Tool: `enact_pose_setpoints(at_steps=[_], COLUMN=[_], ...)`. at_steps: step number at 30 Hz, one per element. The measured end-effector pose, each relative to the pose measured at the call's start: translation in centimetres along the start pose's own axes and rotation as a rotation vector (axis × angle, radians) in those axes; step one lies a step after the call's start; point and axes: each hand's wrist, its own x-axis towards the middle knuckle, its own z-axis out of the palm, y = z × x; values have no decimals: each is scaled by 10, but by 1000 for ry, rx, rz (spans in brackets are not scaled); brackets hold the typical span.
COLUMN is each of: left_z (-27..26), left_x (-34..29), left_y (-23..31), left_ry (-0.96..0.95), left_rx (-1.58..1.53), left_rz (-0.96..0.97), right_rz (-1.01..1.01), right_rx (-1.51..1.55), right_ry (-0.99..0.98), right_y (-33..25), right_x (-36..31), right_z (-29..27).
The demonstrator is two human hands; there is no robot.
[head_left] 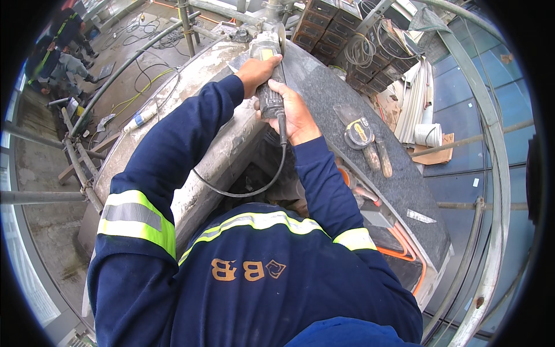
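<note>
Both my arms reach forward and hold a grey angle grinder [272, 103]. My left hand [254, 75] is closed around the front of its body, close behind the head. Lower down, my right hand [298, 114] grips the rear of the body, where a black power cord [282, 136] comes out and loops back toward me. The thin cutting disc [282, 38] stands on edge at the far end, over the far tip of the pale stone ledge [196, 75]. A little haze hangs near the disc, and I cannot tell whether it touches the stone.
On the dark granite slab [329, 92] to the right lie a yellow-and-black tape measure [359, 133] and trowels with wooden handles [384, 159]. Stacked dark boxes [329, 26] stand beyond. Scaffold tubes [139, 61] surround me. A white bucket [428, 135] sits right; co-workers [58, 63] are far left.
</note>
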Motion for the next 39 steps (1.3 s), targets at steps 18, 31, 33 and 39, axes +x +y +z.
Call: enact_pose_setpoints(at_steps=[18, 31, 33, 39], left_z=[-1, 2, 3, 4], left_x=[-2, -20, -21, -19], left_y=[6, -8, -8, -9], left_ry=[12, -16, -17, 3], left_rx=[15, -82, -82, -101], left_rz=[-28, -44, -46, -34], right_rz=[-36, -46, -42, -45], right_rx=[68, 31, 33, 28], right_ry=[40, 66, 67, 55], right_y=[-2, 8, 8, 8], right_x=[0, -28, -29, -26], right_z=[10, 20, 19, 16])
